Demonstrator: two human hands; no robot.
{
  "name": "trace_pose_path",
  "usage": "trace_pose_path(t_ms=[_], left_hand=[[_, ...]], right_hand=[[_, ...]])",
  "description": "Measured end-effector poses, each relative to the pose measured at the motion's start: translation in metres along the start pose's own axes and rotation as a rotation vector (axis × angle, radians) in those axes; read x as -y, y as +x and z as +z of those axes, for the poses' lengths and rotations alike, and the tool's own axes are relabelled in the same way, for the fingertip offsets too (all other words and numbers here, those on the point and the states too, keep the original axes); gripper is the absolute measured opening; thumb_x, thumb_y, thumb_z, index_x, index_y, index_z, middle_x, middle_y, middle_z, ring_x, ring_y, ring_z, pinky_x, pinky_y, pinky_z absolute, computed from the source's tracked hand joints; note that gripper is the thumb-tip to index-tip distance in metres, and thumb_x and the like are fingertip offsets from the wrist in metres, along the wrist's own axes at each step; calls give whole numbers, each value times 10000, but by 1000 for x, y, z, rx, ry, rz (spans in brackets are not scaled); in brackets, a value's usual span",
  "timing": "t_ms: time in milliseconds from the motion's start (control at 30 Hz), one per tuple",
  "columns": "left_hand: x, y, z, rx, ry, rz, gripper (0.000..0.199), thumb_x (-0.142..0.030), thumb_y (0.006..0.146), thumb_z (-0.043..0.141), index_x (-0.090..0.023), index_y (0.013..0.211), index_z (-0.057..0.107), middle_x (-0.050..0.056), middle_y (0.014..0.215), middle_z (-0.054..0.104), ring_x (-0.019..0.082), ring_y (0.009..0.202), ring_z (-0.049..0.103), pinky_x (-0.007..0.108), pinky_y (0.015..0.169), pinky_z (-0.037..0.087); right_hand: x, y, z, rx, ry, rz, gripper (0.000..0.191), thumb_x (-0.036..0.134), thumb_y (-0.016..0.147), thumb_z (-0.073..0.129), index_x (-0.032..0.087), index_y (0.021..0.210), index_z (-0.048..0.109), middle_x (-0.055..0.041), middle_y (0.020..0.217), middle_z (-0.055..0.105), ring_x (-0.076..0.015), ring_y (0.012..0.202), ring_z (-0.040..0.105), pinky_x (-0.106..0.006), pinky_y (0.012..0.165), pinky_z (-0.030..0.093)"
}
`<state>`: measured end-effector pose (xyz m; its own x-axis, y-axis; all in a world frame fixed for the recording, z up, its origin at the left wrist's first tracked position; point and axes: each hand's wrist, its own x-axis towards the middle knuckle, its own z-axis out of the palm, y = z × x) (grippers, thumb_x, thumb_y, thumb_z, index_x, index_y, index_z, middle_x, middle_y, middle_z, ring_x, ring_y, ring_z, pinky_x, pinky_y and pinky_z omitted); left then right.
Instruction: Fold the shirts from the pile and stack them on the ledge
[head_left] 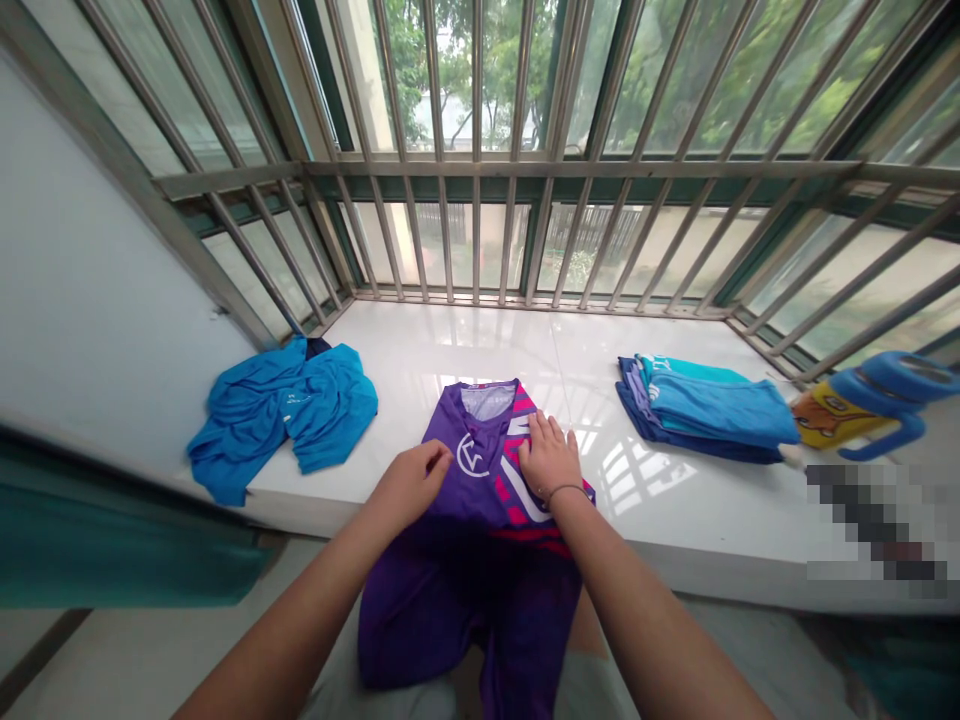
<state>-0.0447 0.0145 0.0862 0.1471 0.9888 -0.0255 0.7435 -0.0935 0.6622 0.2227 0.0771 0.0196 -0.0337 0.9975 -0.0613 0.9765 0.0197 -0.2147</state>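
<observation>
A purple sports shirt [480, 500] with pink and white stripes and a round white logo lies front up, its collar pointing at the window. Its darker lower part drapes over the ledge's front edge towards my lap. My left hand [415, 482] is at the shirt's left side, fingers curled and thumb drawn in on the fabric's edge; the fingertips are partly hidden. On the striped right side my right hand [551, 460] rests flat with fingers stretched out, a thin band round the wrist.
A crumpled blue garment heap [289, 415] lies left on the white ledge [480, 340]. At right is a stack of folded blue clothes [709, 405], beside a yellow and blue bottle [862, 400]. Metal window bars [476, 240] close off the back. A teal curtain [112, 540] hangs at left.
</observation>
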Motion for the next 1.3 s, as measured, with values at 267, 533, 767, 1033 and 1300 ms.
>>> trace_pose_path(t_ms=[267,533,767,1033,1300], left_hand=[[30,127,0,-122,350,-198,349,-369,1059,533,-174,1227,768,174,1339,763,302,1306,699,361,1118,522],[26,197,15,-42,358,-279,131,-343,916,726,-233,937,793,80,1043,845,262,1029,778,289,813,539],[27,200,30,-159,377,-259,207,-279,1005,581,-250,1132,741,108,1172,815,286,1116,755,337,859,543],[39,225,24,-202,352,-288,239,-338,1068,521,-257,1188,710,114,1243,799,294,1143,753,358,863,558],[40,275,26,-157,330,-271,243,-338,1022,582,-240,1188,730,128,1219,812,309,1132,756,372,910,562]], right_hand=[[0,1,-1,12,9,3,702,374,1087,358,175,1760,355,-84,1848,266,-286,1711,225,-591,1380,115],[0,2,0,-7,10,3,699,383,1083,376,178,1751,377,-98,1839,290,-293,1703,246,-594,1377,108],[1,5,-1,10,19,17,718,408,1085,364,193,1769,339,-75,1850,256,-300,1714,207,-634,1377,71],[-2,34,-4,51,-32,49,756,454,1090,373,207,1796,257,-74,1871,181,-332,1734,112,-667,1371,45],[-15,64,-12,-8,-5,49,672,488,1142,316,220,1757,351,-108,1817,354,-331,1679,272,-641,1340,207]])
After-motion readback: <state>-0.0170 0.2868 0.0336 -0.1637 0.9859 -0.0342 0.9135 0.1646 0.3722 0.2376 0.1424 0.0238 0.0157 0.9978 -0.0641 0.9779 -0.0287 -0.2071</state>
